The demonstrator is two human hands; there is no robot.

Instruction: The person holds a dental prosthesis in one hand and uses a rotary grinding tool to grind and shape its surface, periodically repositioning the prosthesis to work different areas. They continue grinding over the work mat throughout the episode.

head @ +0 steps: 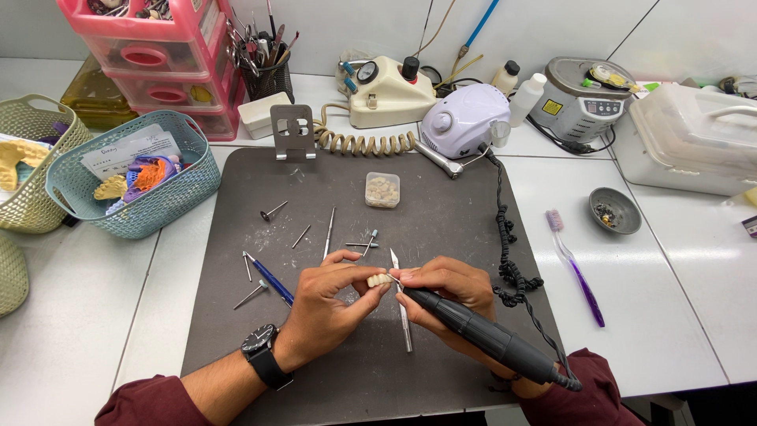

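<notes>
- Sitting far left on the white tiled worktop (79,315): a pale green woven basket (31,170) with yellowish dental casts inside.
- Just right of it, a teal plastic basket (169,185) holds paper slips and coloured impression trays.
- Behind both, a pink plastic drawer unit (158,63) and a black mesh tool cup (266,79) packed with instruments.
- Dark grey rubber work mat (260,331) covers the middle of the bench; dust and scuffs on it.
- Loose on the mat's left half: small metal burs (274,211), a blue-handled hand tool (270,278), a thin steel probe (329,231).
- Left hand (327,304), black wristwatch (260,345) on the wrist, fingers pinched tight on a small cream set of artificial teeth (379,279), held just above the mat centre.
- Scalpel with a steel handle (402,304) lies on the mat under the hands.
- Small clear plastic box of tooth pieces (382,189) sits further back on the mat.
- Right hand (445,296) wrapped closed around a black cylindrical rotary handpiece (481,335); its tip meets the teeth, exact contact point too small to tell.
- Black coiled cord (505,229) runs from the handpiece back to a lilac-white motor unit (464,118).
- Cream control box (386,95) stands beside that unit.
- Right of the mat: purple toothbrush (576,268), small grey metal bowl (615,211), steel ultrasonic cleaner (583,99), white lidded plastic container (694,138).
</notes>
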